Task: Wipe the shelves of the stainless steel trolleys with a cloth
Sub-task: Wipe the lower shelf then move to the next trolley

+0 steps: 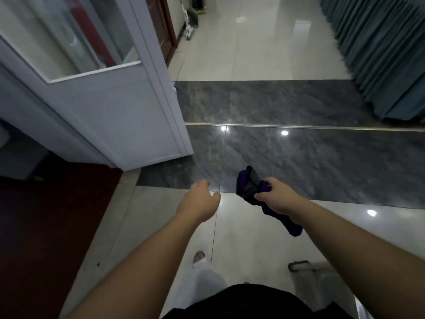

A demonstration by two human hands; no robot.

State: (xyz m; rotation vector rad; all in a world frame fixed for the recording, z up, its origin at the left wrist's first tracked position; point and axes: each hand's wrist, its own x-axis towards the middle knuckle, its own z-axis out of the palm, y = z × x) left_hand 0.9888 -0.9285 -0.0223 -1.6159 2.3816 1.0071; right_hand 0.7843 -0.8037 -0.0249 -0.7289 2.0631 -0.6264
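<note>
Cloth (pixel 249 188) bunched in right hand (pixel 277 196), gripped tight, tail dangling below the wrist. Left hand (pixel 200 202) loosely curled, holding nothing.

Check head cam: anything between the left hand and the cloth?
Nothing. Between the left hand and the cloth held by the right hand, only bare floor shows in the head view.

Door (pixel 128 107) left, curtain (pixel 377 54) right, floor (pixel 264 42) between.
</note>
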